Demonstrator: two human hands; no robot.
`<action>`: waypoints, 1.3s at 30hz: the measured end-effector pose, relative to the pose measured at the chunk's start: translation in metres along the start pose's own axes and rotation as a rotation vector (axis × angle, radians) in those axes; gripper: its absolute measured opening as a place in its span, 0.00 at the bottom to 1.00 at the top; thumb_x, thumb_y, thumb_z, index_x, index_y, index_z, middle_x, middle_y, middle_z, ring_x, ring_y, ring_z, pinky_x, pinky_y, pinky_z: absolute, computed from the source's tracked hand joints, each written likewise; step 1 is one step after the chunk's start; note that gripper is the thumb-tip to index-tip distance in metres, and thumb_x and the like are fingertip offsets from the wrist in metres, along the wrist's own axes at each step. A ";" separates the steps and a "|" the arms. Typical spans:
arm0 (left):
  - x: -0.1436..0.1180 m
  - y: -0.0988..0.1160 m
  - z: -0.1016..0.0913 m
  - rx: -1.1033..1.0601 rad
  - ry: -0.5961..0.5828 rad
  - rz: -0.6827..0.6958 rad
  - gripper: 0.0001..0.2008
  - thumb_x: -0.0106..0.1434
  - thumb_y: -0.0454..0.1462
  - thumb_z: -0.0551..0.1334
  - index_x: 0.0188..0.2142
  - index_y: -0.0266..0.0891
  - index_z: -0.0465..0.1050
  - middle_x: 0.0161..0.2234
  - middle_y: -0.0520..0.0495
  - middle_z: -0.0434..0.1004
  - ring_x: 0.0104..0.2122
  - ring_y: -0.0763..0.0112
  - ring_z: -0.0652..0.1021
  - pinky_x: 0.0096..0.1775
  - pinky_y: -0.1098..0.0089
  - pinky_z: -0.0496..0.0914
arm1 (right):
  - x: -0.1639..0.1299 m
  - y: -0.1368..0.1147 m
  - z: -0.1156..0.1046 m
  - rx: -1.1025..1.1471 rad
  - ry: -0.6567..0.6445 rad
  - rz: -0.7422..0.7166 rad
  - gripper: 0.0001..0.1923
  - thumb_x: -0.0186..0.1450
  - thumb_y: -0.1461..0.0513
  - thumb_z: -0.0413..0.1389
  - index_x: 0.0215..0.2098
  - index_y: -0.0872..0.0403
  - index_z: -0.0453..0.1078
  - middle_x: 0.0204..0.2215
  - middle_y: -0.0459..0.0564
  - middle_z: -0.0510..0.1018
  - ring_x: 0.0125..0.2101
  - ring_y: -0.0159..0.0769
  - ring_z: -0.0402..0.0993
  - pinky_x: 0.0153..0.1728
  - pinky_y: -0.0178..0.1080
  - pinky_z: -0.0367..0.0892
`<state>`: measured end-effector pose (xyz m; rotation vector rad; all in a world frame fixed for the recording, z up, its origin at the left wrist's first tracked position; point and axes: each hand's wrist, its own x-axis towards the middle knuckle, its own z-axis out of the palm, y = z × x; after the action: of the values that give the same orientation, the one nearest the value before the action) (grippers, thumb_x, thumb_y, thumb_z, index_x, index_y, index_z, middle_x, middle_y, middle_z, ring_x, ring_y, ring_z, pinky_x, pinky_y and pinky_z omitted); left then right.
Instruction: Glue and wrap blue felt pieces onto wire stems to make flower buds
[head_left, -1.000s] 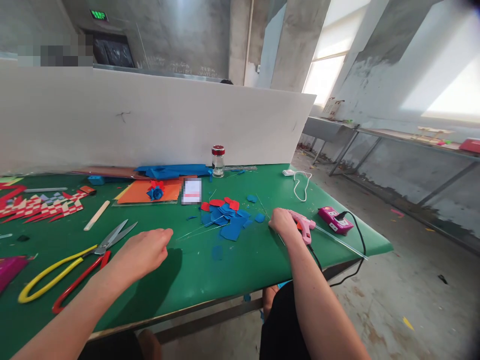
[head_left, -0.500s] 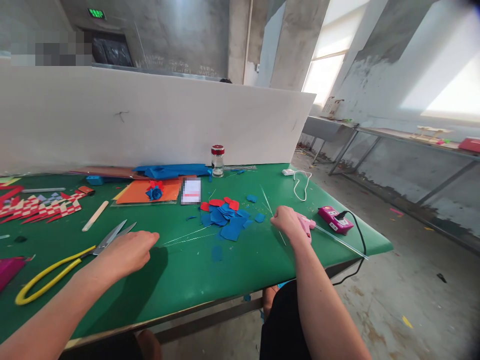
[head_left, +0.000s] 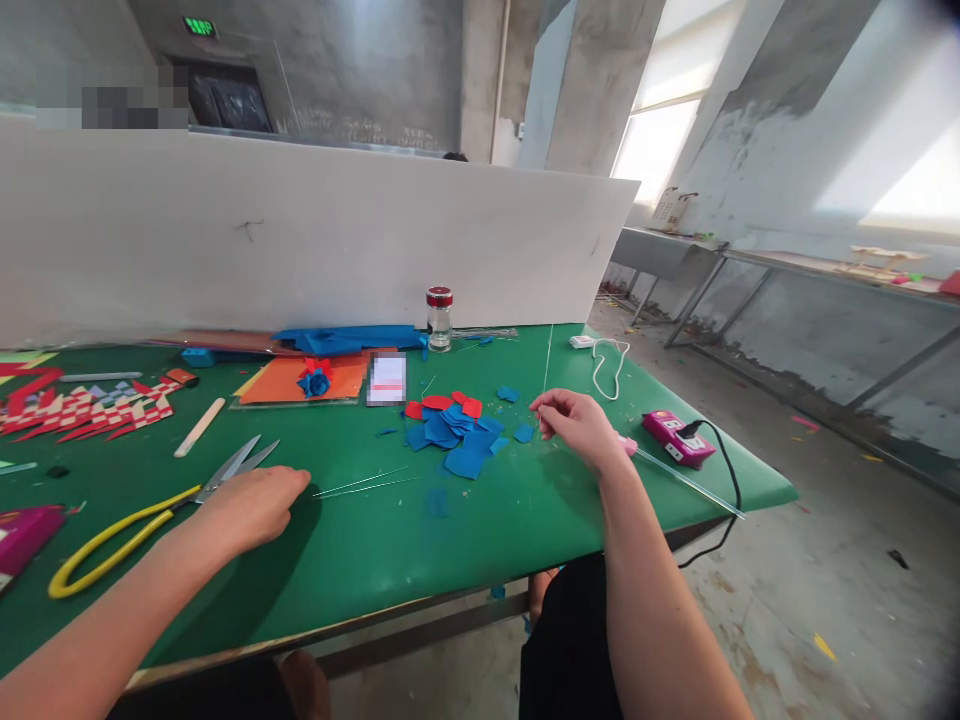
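Note:
My left hand [head_left: 259, 505] is pinched closed over the green table, with two thin shiny wires [head_left: 367, 485] reaching rightward from its fingertips. Behind that wrist lie scissors with yellow handles [head_left: 112, 540], their blades apart. My right hand [head_left: 574, 425] pinches another thin wire [head_left: 548, 355], which points up and away from the fingers. Between the hands is a loose pile of blue cut pieces [head_left: 465, 455] with several red pieces [head_left: 438, 402] at its back. A pink glue gun [head_left: 626, 444] lies partly hidden behind my right hand, a clear glue stick trailing from it.
Farther back are a glass jar with a red lid [head_left: 439, 320], an orange sheet [head_left: 255, 382] bearing a red and blue paper flower [head_left: 314, 380], and a wooden stick [head_left: 199, 428]. A magenta power strip [head_left: 679, 440] with a black cord sits right. A white board [head_left: 315, 230] stands behind.
My right hand has come up from beside the glue gun, lifting a thin wire off the table. My left hand and its wires have shifted slightly left.

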<state>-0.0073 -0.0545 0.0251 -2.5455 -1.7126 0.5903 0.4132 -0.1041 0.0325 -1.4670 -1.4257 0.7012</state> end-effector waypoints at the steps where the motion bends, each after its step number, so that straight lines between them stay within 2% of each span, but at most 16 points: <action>1: -0.001 0.002 -0.001 0.004 -0.002 -0.004 0.18 0.55 0.23 0.51 0.41 0.34 0.73 0.44 0.32 0.80 0.45 0.45 0.79 0.40 0.56 0.70 | -0.002 -0.003 -0.001 0.160 -0.036 -0.024 0.06 0.60 0.61 0.54 0.34 0.54 0.72 0.21 0.42 0.73 0.23 0.31 0.71 0.28 0.34 0.67; 4: -0.003 0.002 -0.001 0.007 -0.009 -0.008 0.18 0.56 0.23 0.51 0.41 0.34 0.74 0.44 0.31 0.79 0.44 0.43 0.79 0.40 0.56 0.69 | -0.008 -0.012 -0.003 0.447 -0.180 -0.055 0.09 0.62 0.58 0.59 0.37 0.54 0.74 0.24 0.44 0.74 0.25 0.29 0.72 0.31 0.34 0.70; 7: -0.004 -0.002 -0.003 -0.007 -0.019 -0.006 0.19 0.56 0.23 0.51 0.42 0.36 0.73 0.43 0.35 0.80 0.43 0.48 0.79 0.38 0.60 0.68 | -0.015 -0.019 0.000 0.604 -0.335 -0.019 0.11 0.63 0.56 0.61 0.38 0.55 0.74 0.28 0.46 0.76 0.26 0.28 0.73 0.30 0.33 0.72; 10: -0.010 0.003 -0.018 -0.036 0.063 0.011 0.16 0.56 0.27 0.56 0.43 0.38 0.73 0.42 0.38 0.79 0.41 0.52 0.79 0.38 0.62 0.67 | -0.023 -0.025 0.014 0.694 -0.473 0.011 0.11 0.61 0.57 0.64 0.37 0.55 0.74 0.29 0.47 0.76 0.24 0.28 0.73 0.26 0.32 0.72; 12: -0.017 0.021 -0.037 -0.201 0.175 0.080 0.12 0.59 0.34 0.58 0.43 0.41 0.72 0.43 0.41 0.77 0.39 0.55 0.79 0.37 0.63 0.68 | -0.028 -0.029 0.030 0.751 -0.569 0.012 0.11 0.60 0.58 0.65 0.36 0.56 0.72 0.28 0.46 0.76 0.22 0.28 0.73 0.23 0.31 0.72; 13: -0.021 0.036 -0.046 -0.357 0.214 0.179 0.11 0.62 0.38 0.57 0.44 0.43 0.71 0.42 0.44 0.77 0.37 0.59 0.78 0.36 0.65 0.68 | -0.030 -0.031 0.039 0.783 -0.617 0.014 0.12 0.60 0.58 0.66 0.35 0.56 0.72 0.28 0.46 0.76 0.22 0.27 0.73 0.23 0.31 0.72; 16: -0.030 0.089 -0.066 -0.894 0.219 0.298 0.11 0.65 0.46 0.56 0.40 0.43 0.68 0.31 0.50 0.76 0.29 0.68 0.76 0.31 0.69 0.68 | -0.034 -0.034 0.068 0.852 -0.707 0.034 0.14 0.59 0.57 0.67 0.34 0.56 0.70 0.27 0.45 0.77 0.22 0.28 0.75 0.24 0.32 0.74; 18: -0.032 0.120 -0.068 -1.212 0.125 0.379 0.12 0.61 0.47 0.60 0.35 0.42 0.64 0.31 0.52 0.76 0.27 0.72 0.75 0.28 0.72 0.67 | -0.035 -0.034 0.083 0.858 -0.696 0.050 0.15 0.58 0.56 0.67 0.34 0.56 0.69 0.26 0.45 0.77 0.23 0.29 0.76 0.25 0.33 0.74; 20: -0.031 0.139 -0.063 -1.377 0.078 0.361 0.13 0.61 0.46 0.61 0.32 0.42 0.60 0.30 0.52 0.76 0.24 0.75 0.73 0.25 0.75 0.65 | -0.034 -0.032 0.093 0.848 -0.639 0.053 0.16 0.57 0.56 0.68 0.33 0.56 0.69 0.24 0.44 0.76 0.23 0.30 0.76 0.26 0.33 0.74; 24: -0.028 0.146 -0.052 -1.478 0.073 0.283 0.17 0.58 0.47 0.64 0.34 0.42 0.58 0.28 0.53 0.77 0.19 0.77 0.70 0.20 0.77 0.60 | -0.035 -0.029 0.104 0.797 -0.565 0.031 0.18 0.55 0.54 0.68 0.33 0.55 0.68 0.23 0.44 0.77 0.24 0.31 0.77 0.28 0.35 0.75; 27: -0.033 0.139 -0.048 -1.483 0.010 0.267 0.16 0.58 0.45 0.64 0.37 0.43 0.58 0.28 0.52 0.78 0.19 0.76 0.70 0.19 0.77 0.59 | -0.039 -0.031 0.111 0.726 -0.570 0.014 0.18 0.55 0.53 0.68 0.33 0.55 0.69 0.22 0.43 0.75 0.21 0.30 0.74 0.25 0.33 0.72; 30: -0.040 0.118 -0.046 -1.366 -0.004 0.209 0.12 0.58 0.44 0.61 0.39 0.42 0.63 0.27 0.51 0.77 0.19 0.75 0.70 0.19 0.76 0.60 | -0.040 -0.032 0.111 0.612 -0.527 0.043 0.21 0.53 0.52 0.68 0.37 0.54 0.71 0.25 0.42 0.75 0.19 0.27 0.70 0.20 0.31 0.68; 32: -0.042 0.090 -0.046 -1.159 0.085 0.144 0.10 0.59 0.43 0.58 0.38 0.42 0.66 0.29 0.50 0.78 0.20 0.73 0.71 0.22 0.73 0.62 | -0.037 -0.030 0.104 0.550 -0.443 0.066 0.22 0.53 0.50 0.67 0.39 0.53 0.71 0.27 0.43 0.75 0.19 0.26 0.69 0.20 0.31 0.67; 34: -0.040 0.053 -0.044 -0.785 0.276 0.067 0.08 0.60 0.42 0.56 0.35 0.42 0.69 0.27 0.50 0.77 0.23 0.69 0.73 0.27 0.70 0.64 | -0.033 -0.026 0.093 0.528 -0.335 0.077 0.20 0.56 0.48 0.65 0.38 0.54 0.72 0.27 0.44 0.75 0.20 0.27 0.69 0.20 0.32 0.67; 36: -0.032 0.014 -0.038 -0.421 0.407 -0.077 0.07 0.60 0.38 0.53 0.30 0.43 0.69 0.24 0.49 0.75 0.25 0.64 0.73 0.28 0.68 0.61 | -0.029 -0.021 0.084 0.519 -0.261 0.084 0.20 0.57 0.47 0.63 0.35 0.54 0.72 0.28 0.46 0.76 0.21 0.27 0.68 0.20 0.32 0.67; 39: -0.015 -0.028 -0.021 -0.219 0.281 -0.111 0.07 0.57 0.35 0.53 0.24 0.43 0.67 0.24 0.47 0.75 0.26 0.59 0.76 0.27 0.66 0.61 | -0.026 -0.015 0.076 0.502 -0.227 0.091 0.20 0.58 0.46 0.62 0.33 0.55 0.71 0.27 0.47 0.76 0.21 0.27 0.68 0.20 0.31 0.67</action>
<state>-0.0304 -0.0527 0.0550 -2.4951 -1.8862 0.0357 0.3348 -0.1131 0.0110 -1.0852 -1.2313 1.2150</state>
